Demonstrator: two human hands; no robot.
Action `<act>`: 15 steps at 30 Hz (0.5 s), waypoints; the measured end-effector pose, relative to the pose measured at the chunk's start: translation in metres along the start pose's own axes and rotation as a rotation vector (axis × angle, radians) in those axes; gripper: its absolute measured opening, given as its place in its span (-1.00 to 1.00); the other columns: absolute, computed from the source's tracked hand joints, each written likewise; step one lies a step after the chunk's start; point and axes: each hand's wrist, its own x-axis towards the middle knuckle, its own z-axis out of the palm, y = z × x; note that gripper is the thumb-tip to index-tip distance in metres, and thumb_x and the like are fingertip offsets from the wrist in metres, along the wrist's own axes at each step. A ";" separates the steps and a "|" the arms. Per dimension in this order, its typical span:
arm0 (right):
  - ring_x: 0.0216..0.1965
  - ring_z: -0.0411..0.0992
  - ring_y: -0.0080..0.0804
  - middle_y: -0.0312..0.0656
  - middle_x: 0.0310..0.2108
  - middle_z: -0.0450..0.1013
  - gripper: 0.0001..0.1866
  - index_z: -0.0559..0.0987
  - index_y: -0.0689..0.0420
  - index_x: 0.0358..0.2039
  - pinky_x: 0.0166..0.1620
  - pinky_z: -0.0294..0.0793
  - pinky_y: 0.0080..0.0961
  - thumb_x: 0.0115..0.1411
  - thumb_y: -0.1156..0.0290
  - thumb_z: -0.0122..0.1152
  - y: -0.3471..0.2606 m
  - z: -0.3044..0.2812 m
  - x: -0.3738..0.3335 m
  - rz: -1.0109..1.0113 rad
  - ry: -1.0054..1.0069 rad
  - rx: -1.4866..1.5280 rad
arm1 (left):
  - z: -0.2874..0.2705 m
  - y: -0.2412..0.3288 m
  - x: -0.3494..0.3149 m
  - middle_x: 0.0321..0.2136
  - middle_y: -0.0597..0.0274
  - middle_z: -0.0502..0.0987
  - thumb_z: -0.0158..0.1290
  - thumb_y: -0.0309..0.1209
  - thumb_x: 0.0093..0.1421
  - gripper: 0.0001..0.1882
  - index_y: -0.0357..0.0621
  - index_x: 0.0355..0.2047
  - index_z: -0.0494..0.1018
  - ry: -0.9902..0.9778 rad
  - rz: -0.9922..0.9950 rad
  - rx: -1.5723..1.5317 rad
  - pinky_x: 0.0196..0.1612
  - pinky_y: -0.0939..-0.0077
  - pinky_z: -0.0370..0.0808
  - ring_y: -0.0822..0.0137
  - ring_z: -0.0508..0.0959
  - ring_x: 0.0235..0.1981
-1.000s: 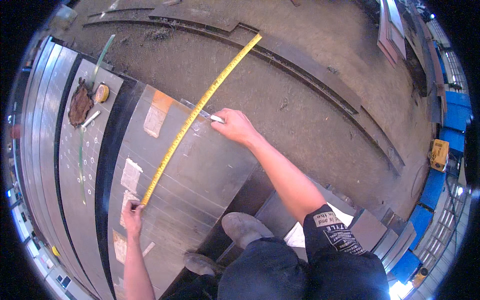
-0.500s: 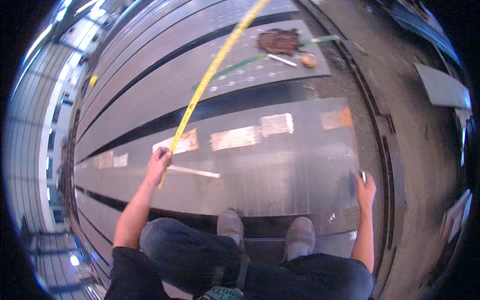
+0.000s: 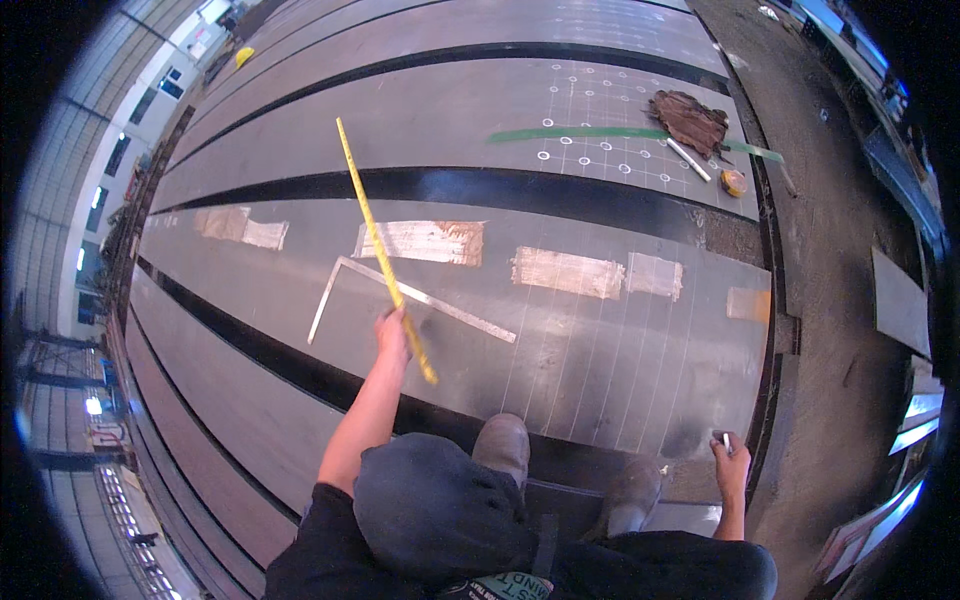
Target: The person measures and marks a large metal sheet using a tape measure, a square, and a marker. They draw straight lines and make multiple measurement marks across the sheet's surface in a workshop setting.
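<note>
Your left hand (image 3: 392, 335) pinches the yellow tape (image 3: 383, 255), lifted off the plate (image 3: 600, 340); beyond the grip lies the square (image 3: 420, 297). Your right hand (image 3: 732, 462) grips chalk (image 3: 726, 438) at the plate's edge. Several lines are drawn; more marking probably remains.

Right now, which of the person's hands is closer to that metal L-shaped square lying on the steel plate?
The left. The left hand, gripping the yellow tape measure, sits right by the metal square. The right hand is far off at the steel plate's near right corner, holding a small white stick.
</note>
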 end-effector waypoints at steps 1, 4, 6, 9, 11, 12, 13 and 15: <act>-0.25 0.56 -0.37 -0.06 -0.34 0.62 -0.72 0.65 0.25 -0.16 -0.09 0.49 -0.43 0.18 0.36 0.26 -0.014 0.004 0.003 -0.018 -0.045 -0.026 | 0.009 0.002 0.015 -0.32 0.07 0.54 0.09 -0.34 0.29 -0.64 -0.33 0.00 0.39 0.012 0.039 -0.018 -0.40 0.26 0.52 0.24 0.55 -0.44; -0.24 0.60 -0.17 0.04 -0.31 0.62 -0.69 0.66 0.22 -0.15 -0.11 0.50 -0.34 0.16 0.31 0.28 -0.033 -0.002 -0.004 -0.029 -0.078 -0.085 | 0.086 0.013 0.019 -0.33 0.03 0.55 0.06 -0.40 0.30 -0.72 -0.37 -0.08 0.41 -0.059 -0.065 -0.127 -0.41 0.27 0.53 0.22 0.57 -0.44; -0.24 0.60 -0.07 0.09 -0.30 0.61 -0.68 0.66 0.22 -0.15 -0.12 0.50 -0.29 0.16 0.28 0.28 -0.047 -0.009 -0.015 -0.010 -0.098 -0.061 | 0.128 0.021 0.021 -0.34 0.06 0.52 0.02 -0.44 0.31 -0.79 -0.35 -0.13 0.46 0.052 -0.023 -0.211 -0.43 0.26 0.52 0.21 0.56 -0.43; -0.25 0.61 -0.22 0.05 -0.32 0.62 -0.68 0.66 0.22 -0.16 -0.12 0.50 -0.36 0.14 0.29 0.29 -0.027 -0.012 -0.023 0.011 -0.128 -0.173 | 0.146 0.020 0.045 -0.39 0.09 0.53 0.02 -0.44 0.32 -0.81 -0.33 -0.18 0.48 -0.086 -0.004 -0.213 -0.45 0.24 0.52 0.24 0.54 -0.47; -0.28 0.60 -0.13 0.10 -0.33 0.60 -0.66 0.65 0.25 -0.17 -0.15 0.49 -0.29 0.13 0.27 0.31 -0.032 -0.004 -0.026 -0.006 -0.167 -0.146 | 0.113 0.016 0.082 -0.38 -0.01 0.57 0.00 -0.36 0.30 -0.68 -0.41 -0.09 0.46 -0.017 0.097 0.247 -0.37 0.11 0.53 0.02 0.59 -0.43; -0.27 0.60 -0.08 0.12 -0.30 0.59 -0.65 0.64 0.26 -0.16 -0.14 0.50 -0.26 0.14 0.26 0.31 -0.029 0.001 -0.026 -0.027 -0.184 -0.161 | 0.081 0.012 0.095 -0.33 -0.07 0.58 0.01 -0.34 0.28 -0.63 -0.45 -0.05 0.42 -0.028 0.233 0.600 -0.27 0.05 0.55 -0.04 0.60 -0.39; -0.26 0.60 -0.03 0.14 -0.27 0.59 -0.63 0.64 0.28 -0.15 -0.13 0.50 -0.24 0.14 0.25 0.31 -0.025 -0.001 -0.029 -0.014 -0.167 -0.197 | 0.090 0.001 0.080 -0.15 -0.17 0.52 0.01 -0.29 0.26 -0.53 -0.47 0.03 0.39 0.045 0.217 0.828 -0.06 -0.01 0.49 -0.13 0.54 -0.16; -0.30 0.58 -0.07 0.12 -0.31 0.59 -0.65 0.62 0.34 -0.19 -0.14 0.50 -0.25 0.12 0.32 0.33 -0.012 -0.019 -0.054 0.028 -0.082 -0.154 | 0.140 0.011 0.018 0.22 -0.33 0.26 0.03 -0.24 0.20 -0.36 -0.50 0.17 0.28 -0.059 0.071 1.258 0.32 0.00 0.27 -0.20 0.22 0.31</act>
